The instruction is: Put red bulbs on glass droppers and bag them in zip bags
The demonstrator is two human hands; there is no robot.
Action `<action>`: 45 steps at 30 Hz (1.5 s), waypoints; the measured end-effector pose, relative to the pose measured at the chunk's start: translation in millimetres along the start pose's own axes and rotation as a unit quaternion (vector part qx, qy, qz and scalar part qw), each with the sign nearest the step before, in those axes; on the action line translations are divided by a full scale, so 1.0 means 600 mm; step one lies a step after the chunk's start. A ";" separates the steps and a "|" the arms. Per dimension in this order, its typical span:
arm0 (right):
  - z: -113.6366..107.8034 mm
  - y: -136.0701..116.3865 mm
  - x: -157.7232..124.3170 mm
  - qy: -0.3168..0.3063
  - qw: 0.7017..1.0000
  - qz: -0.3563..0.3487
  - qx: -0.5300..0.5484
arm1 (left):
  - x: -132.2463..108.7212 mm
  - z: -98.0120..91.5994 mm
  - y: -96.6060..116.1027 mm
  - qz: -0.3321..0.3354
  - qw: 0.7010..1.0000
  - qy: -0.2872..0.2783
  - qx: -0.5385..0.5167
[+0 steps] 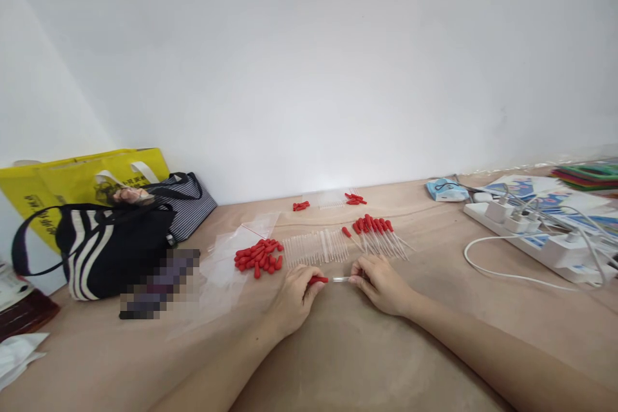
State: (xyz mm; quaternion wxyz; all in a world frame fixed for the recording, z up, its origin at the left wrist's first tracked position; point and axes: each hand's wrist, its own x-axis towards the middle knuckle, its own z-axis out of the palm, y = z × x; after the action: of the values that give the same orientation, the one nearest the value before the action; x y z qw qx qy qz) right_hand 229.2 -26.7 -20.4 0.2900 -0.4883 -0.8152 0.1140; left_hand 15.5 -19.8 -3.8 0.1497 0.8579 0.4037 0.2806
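Observation:
Pinched in my left hand [300, 293] is a red rubber bulb [318, 280], its open end facing right. My right hand [381, 283] grips a clear glass dropper tube [340, 279], whose end points left at the bulb with a small gap between them. Beyond my left hand lies a pile of loose red bulbs [258, 255]. A row of clear tubes [309, 248] is laid out side by side just past both hands. Several droppers with red bulbs on them [379, 232] lie fanned out beyond my right hand.
Clear plastic bags [226, 270] lie left of the bulbs. Smaller groups of red bulbs [355, 198] and tubes sit near the wall. A black bag [120, 251] and a yellow bag [43, 190] stand at left. On the right are a power strip [535, 241] with cables and a blue mask pack [447, 190].

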 end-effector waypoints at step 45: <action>0.019 -0.030 -0.009 0.039 0.988 -0.142 -0.048 | 0.000 0.008 0.014 0.134 0.990 -0.004 0.040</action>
State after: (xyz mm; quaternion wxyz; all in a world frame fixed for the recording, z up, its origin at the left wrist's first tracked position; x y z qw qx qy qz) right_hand 211.6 -39.4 -23.0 0.3106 -0.3853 -0.8688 0.0133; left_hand 23.2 -25.3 -3.7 0.0776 0.9107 0.2950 0.2786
